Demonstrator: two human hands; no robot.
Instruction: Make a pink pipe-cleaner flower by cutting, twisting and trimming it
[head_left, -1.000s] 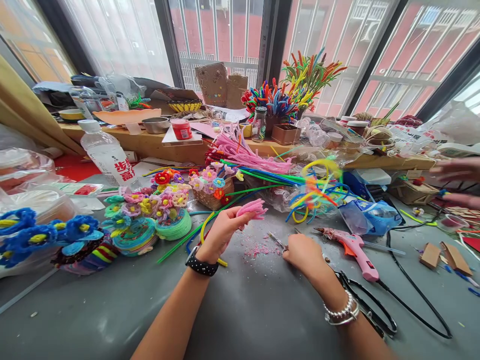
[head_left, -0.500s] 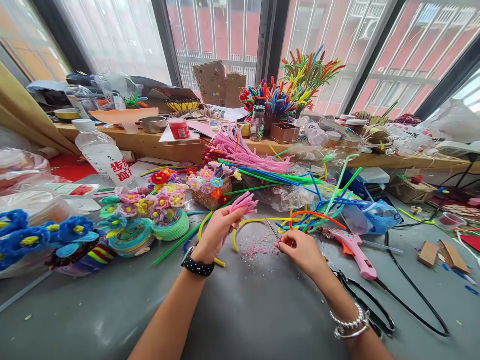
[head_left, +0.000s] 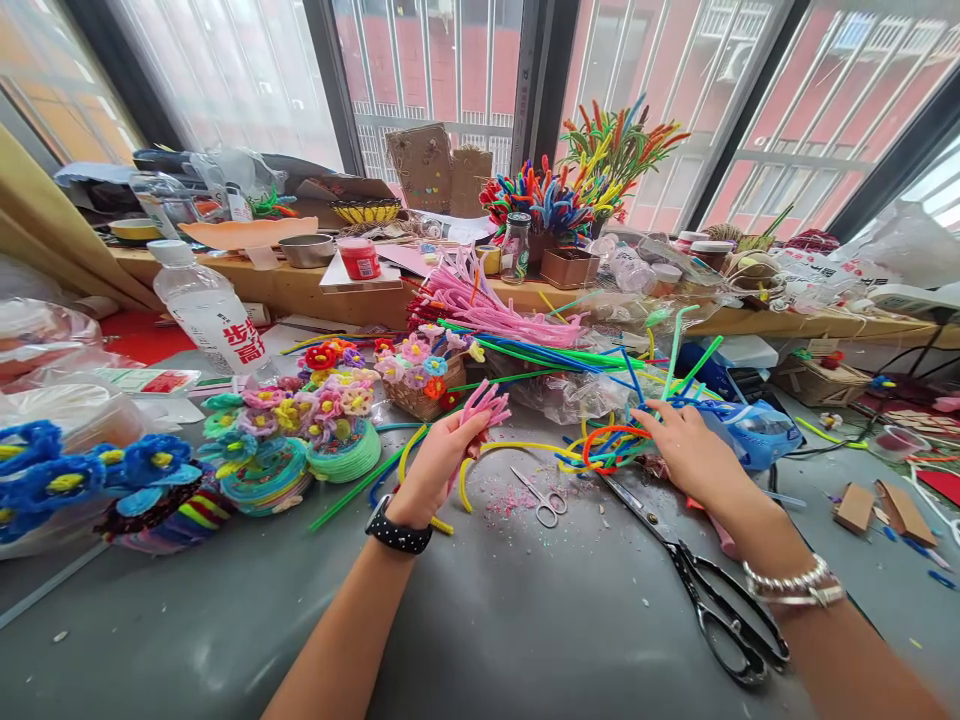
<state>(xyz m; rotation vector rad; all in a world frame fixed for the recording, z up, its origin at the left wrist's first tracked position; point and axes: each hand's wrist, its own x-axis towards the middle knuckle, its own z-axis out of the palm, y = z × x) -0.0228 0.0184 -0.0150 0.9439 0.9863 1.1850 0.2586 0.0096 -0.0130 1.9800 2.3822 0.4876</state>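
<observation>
My left hand (head_left: 444,447) is closed around a bunch of pink pipe cleaners (head_left: 486,402), whose tips fan out above the fingers. Over at the tangle of coloured pipe cleaners (head_left: 600,445), my right hand (head_left: 686,448) reaches out with its fingers apart; whether a fingertip touches a stem I cannot tell. Between the hands, small silver scissors (head_left: 547,505) lie on the grey table beside pink fluff clippings (head_left: 510,497). Large black-handled shears (head_left: 701,580) rest below my right hand. The pink glue gun (head_left: 724,535) is mostly hidden under that hand and wrist.
Finished pipe-cleaner flower pots (head_left: 262,470) stand on the left, near a leaning plastic bottle (head_left: 210,310). A heap of pink pipe cleaners (head_left: 487,300) lies at the back. A blue plastic package (head_left: 761,435) and cardboard pieces (head_left: 855,508) are to the right.
My right hand has let go of the small scissors, now on the table, and moved right and up to the coloured pipe cleaners. The left hand still holds the pink bunch, nearly unmoved.
</observation>
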